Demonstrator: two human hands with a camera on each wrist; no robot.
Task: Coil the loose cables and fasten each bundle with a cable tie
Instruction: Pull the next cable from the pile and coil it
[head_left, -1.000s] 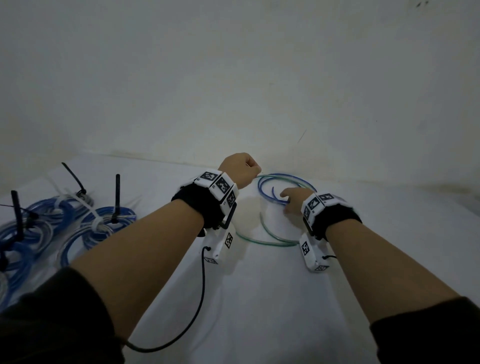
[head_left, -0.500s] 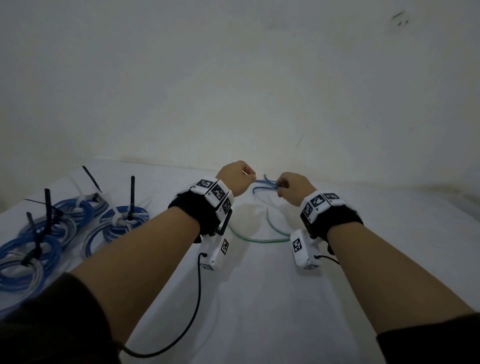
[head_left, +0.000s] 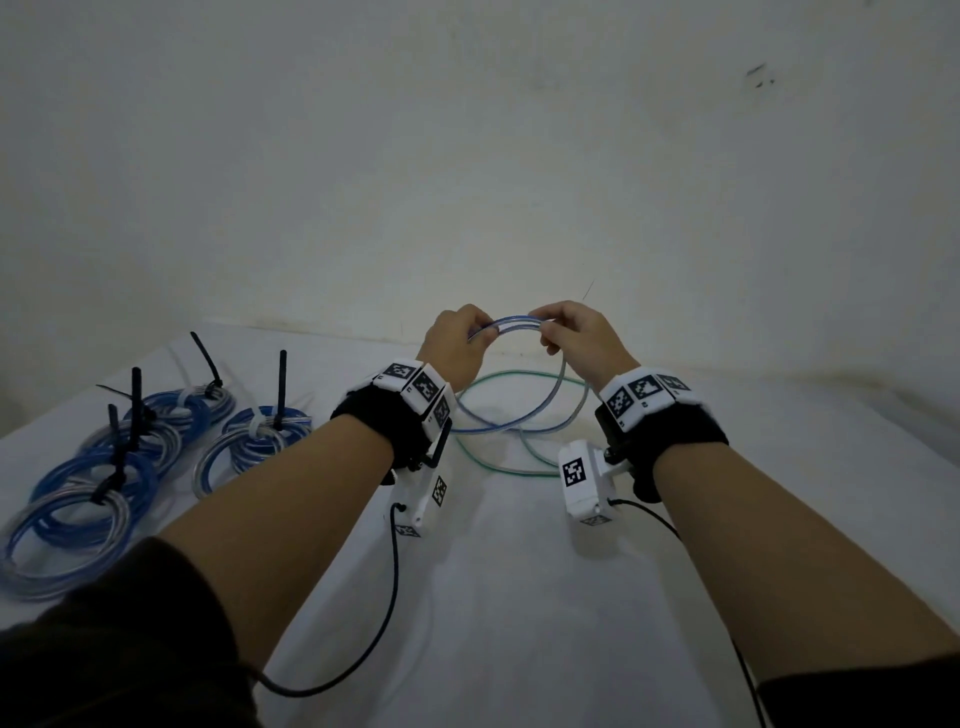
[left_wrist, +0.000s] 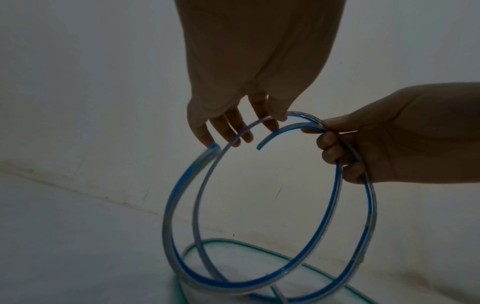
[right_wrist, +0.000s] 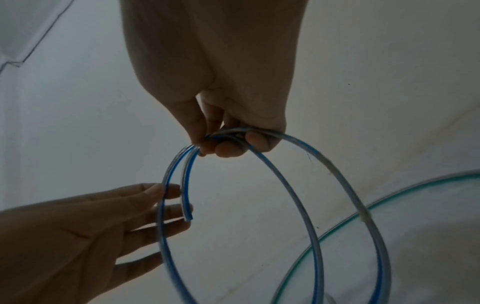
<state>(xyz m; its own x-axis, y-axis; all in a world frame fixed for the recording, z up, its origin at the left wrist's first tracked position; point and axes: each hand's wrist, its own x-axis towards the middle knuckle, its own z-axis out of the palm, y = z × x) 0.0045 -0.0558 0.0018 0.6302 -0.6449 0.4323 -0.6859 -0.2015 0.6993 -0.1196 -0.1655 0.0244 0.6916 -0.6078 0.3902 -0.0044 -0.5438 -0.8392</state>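
White tabletop below: right fingers pinch blue cable; left fingers spread, touching it.

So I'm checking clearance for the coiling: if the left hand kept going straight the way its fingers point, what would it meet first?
Probably the blue cable loop itself: the left hand's fingers already lie at its strands. Beyond that only the wall shows, though depth is unclear.

Perhaps a plain room: bare wall, white-covered table.
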